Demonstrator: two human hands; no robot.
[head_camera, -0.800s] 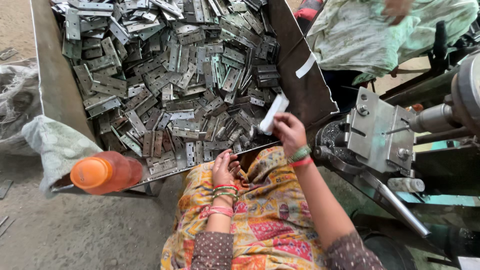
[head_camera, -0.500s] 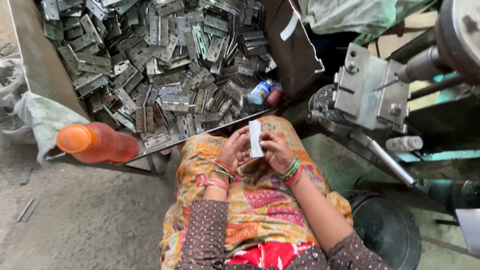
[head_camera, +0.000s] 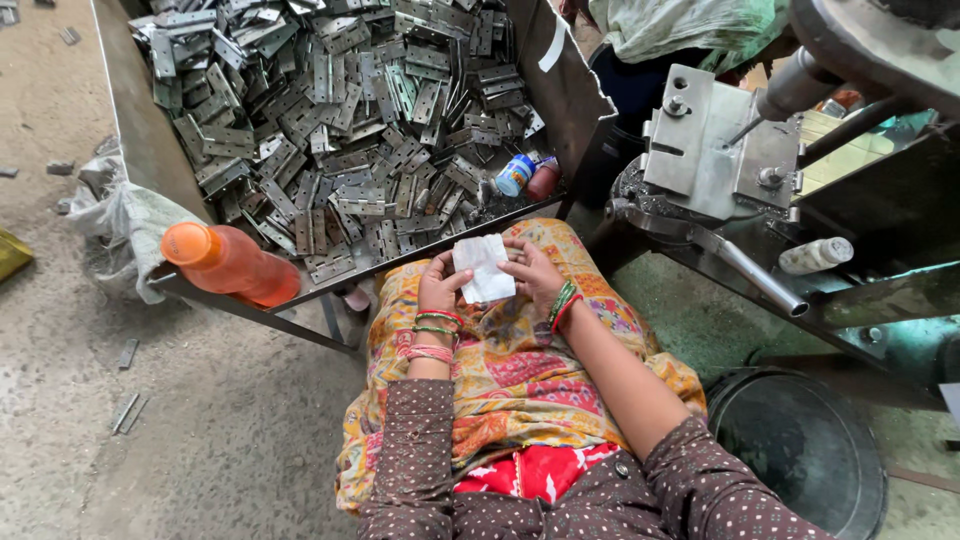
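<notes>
1. Head view shows our lap nearest, covered in patterned orange cloth (head_camera: 520, 390), with both dotted sleeves reaching forward.
2. Our left hand (head_camera: 440, 285) and right hand (head_camera: 530, 275) now pinch a small white paper (head_camera: 483, 265) between them over our knees. Moments ago the right hand alone held it up, folded, by the tray; since then it has come down to the lap and been opened out flat, so we judge the unfolding is under way.
3. Just beyond, on the left, an orange bottle (head_camera: 232, 265) lies at the near edge of the metal tray (head_camera: 140, 130).
4. Farther in, the tray holds a heap of grey metal hinges (head_camera: 340, 110), with two small bottles (head_camera: 528, 175) at its near right corner.
5. Right of us stands a metal press machine (head_camera: 720, 150), and a dark bucket (head_camera: 800, 450) sits on the floor.
</notes>
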